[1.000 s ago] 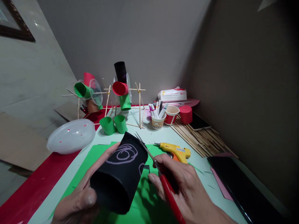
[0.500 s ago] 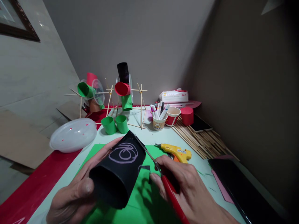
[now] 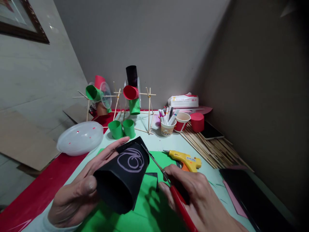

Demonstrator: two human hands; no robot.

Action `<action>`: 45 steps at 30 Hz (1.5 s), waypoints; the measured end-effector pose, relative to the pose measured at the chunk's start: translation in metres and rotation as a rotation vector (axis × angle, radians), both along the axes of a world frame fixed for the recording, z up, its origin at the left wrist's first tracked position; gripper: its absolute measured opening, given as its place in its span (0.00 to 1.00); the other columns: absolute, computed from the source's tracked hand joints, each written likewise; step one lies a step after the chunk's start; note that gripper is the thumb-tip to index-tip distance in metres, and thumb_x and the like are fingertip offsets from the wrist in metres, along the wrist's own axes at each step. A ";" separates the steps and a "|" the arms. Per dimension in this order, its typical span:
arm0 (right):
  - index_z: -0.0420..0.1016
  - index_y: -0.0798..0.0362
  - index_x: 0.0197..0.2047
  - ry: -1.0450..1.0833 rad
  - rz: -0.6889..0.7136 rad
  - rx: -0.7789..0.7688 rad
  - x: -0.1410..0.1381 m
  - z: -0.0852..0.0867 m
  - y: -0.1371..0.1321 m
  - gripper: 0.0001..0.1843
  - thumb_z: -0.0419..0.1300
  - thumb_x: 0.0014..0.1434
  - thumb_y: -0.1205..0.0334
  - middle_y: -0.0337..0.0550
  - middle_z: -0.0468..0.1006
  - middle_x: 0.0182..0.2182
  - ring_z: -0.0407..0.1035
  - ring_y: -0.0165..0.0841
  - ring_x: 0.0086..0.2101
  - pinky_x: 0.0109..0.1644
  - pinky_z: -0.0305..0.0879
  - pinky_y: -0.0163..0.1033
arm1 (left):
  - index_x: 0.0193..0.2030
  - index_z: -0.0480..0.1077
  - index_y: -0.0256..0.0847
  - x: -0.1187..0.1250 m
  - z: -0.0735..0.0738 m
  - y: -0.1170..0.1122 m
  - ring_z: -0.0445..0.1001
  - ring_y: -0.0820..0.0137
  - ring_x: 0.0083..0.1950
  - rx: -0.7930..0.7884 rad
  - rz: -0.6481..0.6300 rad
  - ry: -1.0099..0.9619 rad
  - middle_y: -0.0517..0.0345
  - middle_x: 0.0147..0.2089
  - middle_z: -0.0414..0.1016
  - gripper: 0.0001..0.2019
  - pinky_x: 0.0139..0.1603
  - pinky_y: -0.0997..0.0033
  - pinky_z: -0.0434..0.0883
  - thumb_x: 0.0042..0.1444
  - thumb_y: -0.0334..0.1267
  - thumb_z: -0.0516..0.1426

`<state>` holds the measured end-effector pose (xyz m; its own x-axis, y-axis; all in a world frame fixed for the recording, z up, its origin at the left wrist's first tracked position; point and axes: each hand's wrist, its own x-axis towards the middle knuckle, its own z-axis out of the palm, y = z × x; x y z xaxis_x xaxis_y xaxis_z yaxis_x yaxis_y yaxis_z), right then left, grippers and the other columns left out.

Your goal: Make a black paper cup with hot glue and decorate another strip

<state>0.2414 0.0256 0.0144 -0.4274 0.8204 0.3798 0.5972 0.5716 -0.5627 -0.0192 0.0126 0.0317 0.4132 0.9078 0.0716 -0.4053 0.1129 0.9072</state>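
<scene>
My left hand (image 3: pixel 79 190) is wrapped round a black paper cup (image 3: pixel 122 178) with a pale spiral scribble drawn on its side. The cup's open mouth faces me. My right hand (image 3: pixel 195 199) grips red-handled scissors (image 3: pixel 178 206); their thin blades (image 3: pixel 152 159) reach to the cup's far edge, where a black flap sticks up. Both hands hover over a green paper sheet (image 3: pixel 154 206) on the table. A small black paper scrap (image 3: pixel 152 175) lies on the green sheet between the hands.
A yellow glue gun (image 3: pixel 184 159) lies just beyond my right hand. Bamboo sticks (image 3: pixel 212 146), a cup of markers (image 3: pixel 167 124), a paper cup (image 3: pixel 181 121) and a red cup (image 3: pixel 197 121) are at the back right. Two green cups (image 3: pixel 122 129), stick frames with cups (image 3: pixel 131 93) and a clear plastic lid (image 3: pixel 80 138) stand left.
The black cup has tipped a little more upright in my left hand and the scissors stay at its far edge. The view has shifted slightly to the left.
</scene>
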 end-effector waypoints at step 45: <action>0.70 0.49 0.48 -0.089 -0.012 -0.221 0.003 0.009 0.005 0.19 0.63 0.60 0.45 0.46 0.77 0.42 0.74 0.42 0.43 0.45 0.72 0.44 | 0.76 0.38 0.33 -0.004 0.004 0.023 0.78 0.58 0.57 -0.183 -0.058 -0.427 0.43 0.54 0.81 0.42 0.58 0.61 0.73 0.62 0.43 0.56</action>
<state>0.2448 0.0308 0.0232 -0.4410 0.8846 0.1518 0.6562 0.4332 -0.6179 -0.0235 0.0359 0.0358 0.4318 0.8977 0.0874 -0.7265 0.2887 0.6236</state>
